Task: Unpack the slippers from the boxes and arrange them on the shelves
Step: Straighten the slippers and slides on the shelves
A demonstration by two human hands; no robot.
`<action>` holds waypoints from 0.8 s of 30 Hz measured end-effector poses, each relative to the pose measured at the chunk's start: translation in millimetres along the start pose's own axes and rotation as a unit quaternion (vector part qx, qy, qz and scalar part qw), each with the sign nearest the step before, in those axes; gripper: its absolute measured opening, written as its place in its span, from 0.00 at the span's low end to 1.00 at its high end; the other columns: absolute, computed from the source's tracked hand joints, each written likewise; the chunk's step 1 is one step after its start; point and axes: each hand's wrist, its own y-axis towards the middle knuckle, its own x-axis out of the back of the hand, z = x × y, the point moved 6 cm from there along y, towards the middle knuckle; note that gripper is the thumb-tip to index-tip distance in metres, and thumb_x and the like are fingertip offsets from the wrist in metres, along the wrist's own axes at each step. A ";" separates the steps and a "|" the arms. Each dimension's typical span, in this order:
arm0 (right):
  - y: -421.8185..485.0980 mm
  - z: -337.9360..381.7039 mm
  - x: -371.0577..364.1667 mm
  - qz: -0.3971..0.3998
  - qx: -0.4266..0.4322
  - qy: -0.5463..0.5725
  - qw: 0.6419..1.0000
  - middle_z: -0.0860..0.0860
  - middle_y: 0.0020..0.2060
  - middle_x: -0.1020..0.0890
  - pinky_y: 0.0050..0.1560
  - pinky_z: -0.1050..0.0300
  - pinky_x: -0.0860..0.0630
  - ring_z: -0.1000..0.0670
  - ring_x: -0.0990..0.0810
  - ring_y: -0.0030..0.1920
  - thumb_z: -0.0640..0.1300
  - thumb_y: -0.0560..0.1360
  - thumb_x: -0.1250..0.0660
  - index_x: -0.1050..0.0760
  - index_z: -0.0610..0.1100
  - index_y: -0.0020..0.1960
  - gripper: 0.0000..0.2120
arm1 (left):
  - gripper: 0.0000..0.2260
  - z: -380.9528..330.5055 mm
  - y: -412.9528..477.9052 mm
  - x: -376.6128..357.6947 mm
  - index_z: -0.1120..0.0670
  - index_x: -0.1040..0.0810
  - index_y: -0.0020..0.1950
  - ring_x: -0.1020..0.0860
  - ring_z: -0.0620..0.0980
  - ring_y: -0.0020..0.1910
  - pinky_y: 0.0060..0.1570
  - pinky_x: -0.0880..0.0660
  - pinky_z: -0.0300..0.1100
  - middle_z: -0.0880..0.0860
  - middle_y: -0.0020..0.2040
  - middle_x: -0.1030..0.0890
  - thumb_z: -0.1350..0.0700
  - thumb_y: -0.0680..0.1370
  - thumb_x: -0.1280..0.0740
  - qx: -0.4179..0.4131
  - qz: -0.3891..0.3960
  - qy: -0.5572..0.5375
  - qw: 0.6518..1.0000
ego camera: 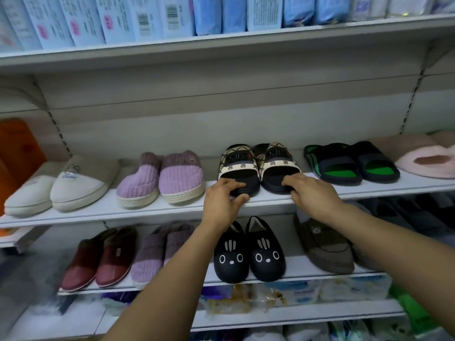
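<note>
A pair of patterned beige-and-black slides stands on the middle shelf [172, 207]. My left hand [222, 201] grips the heel end of the left slide [237, 163], fingers over the sole and thumb under its edge. My right hand [312, 193] holds the heel end of the right slide [277, 161] the same way. Both slides sit flat on the shelf, side by side, toes toward the back wall.
The same shelf carries cream slippers [61, 188], purple ribbed slippers [162, 180], green-and-navy slides [349, 163] and a pink fluffy slipper [428, 161]. Below stand maroon slippers [98, 259], black cat-face slippers [248, 254] and brown slippers [325, 247]. Packaged goods fill the top shelf [221, 45].
</note>
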 end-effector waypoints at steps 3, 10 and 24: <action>2.0 1.2 5.5 0.011 0.002 -0.068 0.998 0.48 0.61 0.26 0.41 0.53 0.30 0.44 0.24 0.56 0.44 0.78 0.44 0.32 0.52 0.66 0.17 | 0.19 -1.4 -3.7 1.1 0.45 0.23 0.63 0.29 0.52 0.63 0.65 0.32 0.47 0.49 0.65 0.26 0.45 0.73 0.30 -0.004 0.019 0.013 1.000; -3.4 44.8 31.9 -0.067 0.011 -0.088 0.994 0.49 0.61 0.28 0.49 0.51 0.27 0.46 0.30 0.62 0.49 0.77 0.42 0.28 0.51 0.64 0.16 | 0.21 -16.5 -36.4 33.2 0.46 0.30 0.69 0.29 0.45 0.64 0.64 0.29 0.43 0.47 0.68 0.31 0.45 0.77 0.34 -0.049 0.007 0.005 0.999; 52.3 211.7 -22.0 0.019 0.033 0.224 0.974 0.46 0.72 0.36 0.68 0.53 0.35 0.45 0.34 0.70 0.54 0.73 0.32 0.40 0.47 0.75 0.35 | 0.30 147.7 -54.7 175.6 0.48 0.35 0.73 0.35 0.55 0.71 0.67 0.36 0.46 0.56 0.72 0.36 0.43 0.74 0.31 0.082 -0.072 0.068 0.992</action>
